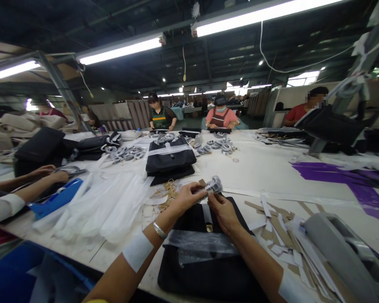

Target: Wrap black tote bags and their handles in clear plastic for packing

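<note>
My left hand (189,198) is closed on a clear-wrapped grey coiled strap (215,184), with a small brown piece of card (202,182) by its fingertips. My right hand (223,212) pinches the near end of the same bundle. Beneath both hands lies a black bag (205,273), flat on the table at its front edge. A strip of clear plastic film (196,243) crosses the bag, and a metal clasp (209,228) on a pale tab shows between my forearms.
Beyond my hands sits a stack of black bags (170,160). Grey coiled straps (126,154) lie behind it. Plastic sleeves (110,206) spread to the left, near a co-worker's hands (52,173). Card strips (281,227) and a grey tape dispenser (337,248) are at right.
</note>
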Motion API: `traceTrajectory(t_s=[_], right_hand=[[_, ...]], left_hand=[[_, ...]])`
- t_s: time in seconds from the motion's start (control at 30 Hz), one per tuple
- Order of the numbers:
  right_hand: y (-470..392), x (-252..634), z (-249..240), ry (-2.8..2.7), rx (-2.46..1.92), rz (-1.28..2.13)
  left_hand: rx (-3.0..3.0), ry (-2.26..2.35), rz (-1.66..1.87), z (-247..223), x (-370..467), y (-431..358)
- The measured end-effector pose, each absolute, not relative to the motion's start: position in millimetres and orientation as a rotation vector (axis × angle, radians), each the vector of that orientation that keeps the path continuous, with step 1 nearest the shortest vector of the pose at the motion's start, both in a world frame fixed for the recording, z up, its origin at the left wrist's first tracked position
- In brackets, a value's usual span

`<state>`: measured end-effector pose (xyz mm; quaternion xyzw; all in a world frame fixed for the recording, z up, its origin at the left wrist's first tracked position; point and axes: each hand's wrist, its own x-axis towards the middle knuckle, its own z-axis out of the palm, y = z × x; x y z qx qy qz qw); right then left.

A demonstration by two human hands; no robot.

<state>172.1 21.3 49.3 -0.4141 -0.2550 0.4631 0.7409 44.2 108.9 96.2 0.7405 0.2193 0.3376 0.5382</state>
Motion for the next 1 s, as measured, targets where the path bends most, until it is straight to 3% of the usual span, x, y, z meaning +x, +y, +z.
traceTrajectory(t_s=[0.6,1.0], right_hand=[[22.9,173.6,51.4,-0.565,-1.098,1.019],[14.8,171.8,52.9,-0.622,-1.0,1.0]], left_hand=[[1.959,0.745,0.902,95.6,44.5,97.0],[2.028,0.797,0.899,103.4,49.2,94.1]])
